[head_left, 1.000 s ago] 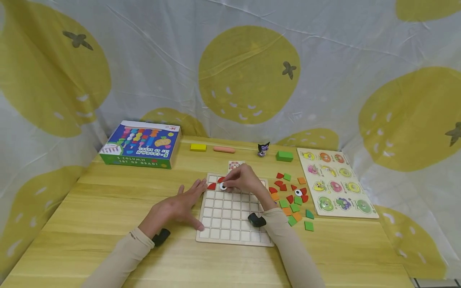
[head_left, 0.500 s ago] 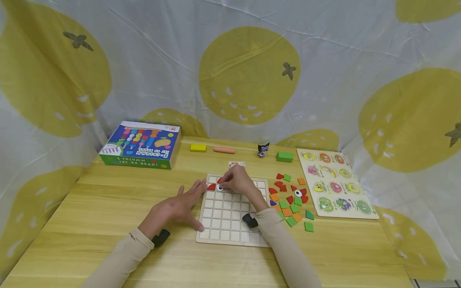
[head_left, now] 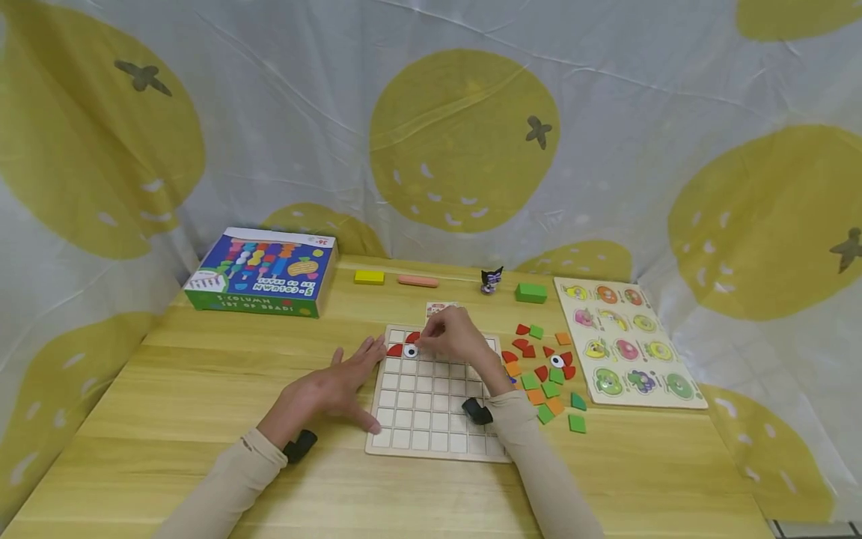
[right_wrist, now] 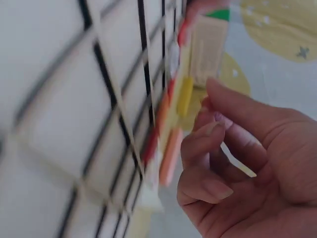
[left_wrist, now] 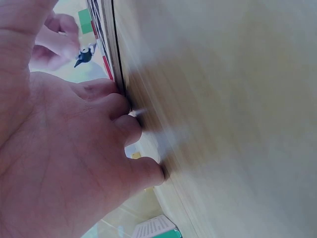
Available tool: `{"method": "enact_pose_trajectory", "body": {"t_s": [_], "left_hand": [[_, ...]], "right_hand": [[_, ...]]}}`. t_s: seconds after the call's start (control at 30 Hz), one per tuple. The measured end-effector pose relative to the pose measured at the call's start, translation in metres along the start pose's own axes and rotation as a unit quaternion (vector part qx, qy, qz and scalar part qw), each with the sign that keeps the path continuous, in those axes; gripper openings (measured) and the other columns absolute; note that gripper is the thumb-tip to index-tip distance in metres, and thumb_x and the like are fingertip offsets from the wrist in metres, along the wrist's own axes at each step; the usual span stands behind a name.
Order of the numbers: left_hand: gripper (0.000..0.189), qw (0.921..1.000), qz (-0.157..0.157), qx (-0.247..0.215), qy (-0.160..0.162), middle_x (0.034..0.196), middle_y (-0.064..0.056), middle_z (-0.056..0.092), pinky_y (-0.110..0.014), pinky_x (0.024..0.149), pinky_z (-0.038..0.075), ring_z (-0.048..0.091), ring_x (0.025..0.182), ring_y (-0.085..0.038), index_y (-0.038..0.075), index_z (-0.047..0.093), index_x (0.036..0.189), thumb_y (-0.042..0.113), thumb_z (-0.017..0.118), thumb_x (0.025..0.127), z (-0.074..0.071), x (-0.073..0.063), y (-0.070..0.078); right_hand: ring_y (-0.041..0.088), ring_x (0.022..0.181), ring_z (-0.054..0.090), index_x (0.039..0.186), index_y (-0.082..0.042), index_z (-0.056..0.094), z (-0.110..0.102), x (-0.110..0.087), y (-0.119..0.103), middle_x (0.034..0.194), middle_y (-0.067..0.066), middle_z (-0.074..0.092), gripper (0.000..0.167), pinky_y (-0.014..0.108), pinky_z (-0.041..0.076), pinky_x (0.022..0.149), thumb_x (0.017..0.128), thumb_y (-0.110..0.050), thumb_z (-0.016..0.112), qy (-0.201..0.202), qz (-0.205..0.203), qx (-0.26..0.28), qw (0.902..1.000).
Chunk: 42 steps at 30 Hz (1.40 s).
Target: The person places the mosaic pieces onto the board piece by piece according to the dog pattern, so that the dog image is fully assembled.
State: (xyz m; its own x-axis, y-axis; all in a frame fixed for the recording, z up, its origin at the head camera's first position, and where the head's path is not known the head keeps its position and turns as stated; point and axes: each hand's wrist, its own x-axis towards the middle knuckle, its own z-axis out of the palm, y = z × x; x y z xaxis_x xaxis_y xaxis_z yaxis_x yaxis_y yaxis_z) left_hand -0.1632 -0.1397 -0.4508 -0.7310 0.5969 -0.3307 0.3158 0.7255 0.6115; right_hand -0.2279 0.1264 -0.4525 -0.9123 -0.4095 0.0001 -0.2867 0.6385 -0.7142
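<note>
A wooden grid board [head_left: 424, 402] lies on the table in the head view. Its upper left cells hold a round white-and-black eye piece [head_left: 411, 351], a red quarter-round piece [head_left: 394, 350] and another red piece [head_left: 413, 337]. My right hand [head_left: 456, 335] hovers just right of the eye piece, fingers bent; the right wrist view shows thumb and forefinger close together with no piece clearly between them. Fingers spread, my left hand [head_left: 330, 385] rests at the board's left edge, thumb on its lower left corner. A small patterned card [head_left: 441, 306] is partly hidden behind my right hand.
Loose red, green and orange pieces [head_left: 551, 389] lie right of the board, with another eye piece [head_left: 557, 361] among them. A fruit puzzle board [head_left: 626, 344] is farther right. Behind stand a bead-set box [head_left: 263, 271], yellow block [head_left: 369, 277], pink bar [head_left: 417, 281], figurine [head_left: 491, 280] and green block [head_left: 530, 293].
My right hand brought the eye piece slightly left into a cell below the upper red piece, let go, and drew back a little to the right. The left hand stayed put.
</note>
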Motion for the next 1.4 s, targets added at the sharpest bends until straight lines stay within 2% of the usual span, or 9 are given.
{"method": "enact_pose_trajectory", "body": {"t_s": [0.13, 0.3, 0.5, 0.67, 0.9, 1.0, 1.1, 1.27, 1.4], "left_hand": [[0.135, 1.0000, -0.005, 0.000, 0.000, 0.182, -0.014, -0.002, -0.069, 0.129, -0.007, -0.005, 0.168, -0.036, 0.002, 0.013, 0.172, 0.046, 0.098, 0.076, 0.000, 0.000, 0.001], [0.136, 1.0000, -0.002, -0.002, -0.001, 0.182, -0.015, -0.002, -0.069, 0.129, -0.007, -0.005, 0.168, -0.036, 0.002, 0.013, 0.172, 0.047, 0.098, 0.076, 0.001, 0.001, -0.001], [0.137, 1.0000, -0.003, -0.002, -0.002, 0.182, -0.014, -0.002, -0.069, 0.129, -0.007, -0.004, 0.168, -0.036, 0.003, 0.012, 0.173, 0.048, 0.098, 0.076, 0.001, 0.002, -0.001], [0.138, 1.0000, -0.001, -0.005, 0.000, 0.182, -0.015, -0.001, -0.069, 0.129, -0.008, -0.004, 0.168, -0.037, 0.003, 0.011, 0.173, 0.048, 0.098, 0.076, 0.001, 0.001, -0.001], [0.137, 1.0000, -0.002, -0.005, 0.001, 0.182, -0.014, -0.001, -0.069, 0.129, -0.007, -0.003, 0.168, -0.037, 0.004, 0.011, 0.173, 0.048, 0.098, 0.076, 0.001, 0.000, 0.000], [0.137, 1.0000, -0.004, -0.004, 0.002, 0.182, -0.013, -0.001, -0.069, 0.129, -0.008, -0.004, 0.168, -0.036, 0.004, 0.012, 0.173, 0.048, 0.098, 0.076, 0.001, 0.001, 0.000], [0.137, 1.0000, -0.003, -0.004, 0.003, 0.182, -0.013, -0.001, -0.068, 0.129, -0.008, -0.004, 0.168, -0.036, 0.004, 0.012, 0.173, 0.048, 0.098, 0.076, 0.001, 0.001, 0.000], [0.137, 1.0000, -0.001, -0.006, 0.003, 0.182, -0.014, -0.001, -0.069, 0.129, -0.008, -0.004, 0.168, -0.036, 0.003, 0.013, 0.173, 0.048, 0.098, 0.075, 0.001, 0.001, 0.000], [0.137, 1.0000, -0.001, -0.005, 0.003, 0.182, -0.014, -0.001, -0.069, 0.129, -0.008, -0.004, 0.168, -0.036, 0.003, 0.013, 0.173, 0.048, 0.098, 0.075, 0.001, 0.001, -0.001]], "right_hand": [[0.018, 0.064, 0.062, 0.087, -0.006, 0.082, -0.032, -0.019, 0.018, 0.078, 0.001, 0.074, 0.010, 0.025, 0.050, 0.059, 0.093, -0.012, 0.087, 0.014, 0.005, 0.019, 0.9997], [0.024, 0.069, 0.065, 0.099, -0.004, 0.083, -0.076, -0.055, 0.059, 0.087, 0.005, 0.076, 0.009, 0.028, 0.053, 0.059, 0.095, -0.012, 0.085, 0.053, 0.034, 0.028, 0.9976], [0.034, 0.069, 0.069, 0.107, 0.004, 0.080, -0.108, -0.093, 0.107, 0.093, 0.014, 0.076, 0.015, 0.032, 0.056, 0.056, 0.096, -0.005, 0.081, 0.098, 0.067, 0.025, 0.9926], [0.031, 0.070, 0.072, 0.108, 0.007, 0.080, -0.117, -0.104, 0.129, 0.091, 0.017, 0.075, 0.016, 0.028, 0.055, 0.058, 0.094, -0.001, 0.082, 0.108, 0.077, 0.009, 0.9911], [0.020, 0.070, 0.065, 0.105, 0.004, 0.081, -0.116, -0.100, 0.135, 0.088, 0.013, 0.074, 0.014, 0.025, 0.053, 0.058, 0.091, 0.001, 0.084, 0.084, 0.083, 0.002, 0.9930], [0.021, 0.072, 0.065, 0.104, 0.003, 0.082, -0.117, -0.099, 0.134, 0.089, 0.012, 0.075, 0.013, 0.025, 0.054, 0.059, 0.092, -0.001, 0.084, 0.075, 0.081, -0.006, 0.9939], [0.022, 0.072, 0.068, 0.106, 0.004, 0.082, -0.121, -0.103, 0.134, 0.092, 0.015, 0.077, 0.013, 0.026, 0.054, 0.059, 0.094, -0.001, 0.082, 0.087, 0.070, -0.017, 0.9937], [0.020, 0.074, 0.069, 0.108, 0.004, 0.081, -0.129, -0.113, 0.140, 0.097, 0.018, 0.078, 0.013, 0.025, 0.054, 0.061, 0.096, -0.003, 0.080, 0.117, 0.086, -0.024, 0.9892], [0.019, 0.075, 0.069, 0.106, 0.004, 0.081, -0.133, -0.118, 0.146, 0.095, 0.017, 0.079, 0.013, 0.023, 0.054, 0.065, 0.095, -0.003, 0.082, 0.113, 0.099, -0.024, 0.9883]]}}
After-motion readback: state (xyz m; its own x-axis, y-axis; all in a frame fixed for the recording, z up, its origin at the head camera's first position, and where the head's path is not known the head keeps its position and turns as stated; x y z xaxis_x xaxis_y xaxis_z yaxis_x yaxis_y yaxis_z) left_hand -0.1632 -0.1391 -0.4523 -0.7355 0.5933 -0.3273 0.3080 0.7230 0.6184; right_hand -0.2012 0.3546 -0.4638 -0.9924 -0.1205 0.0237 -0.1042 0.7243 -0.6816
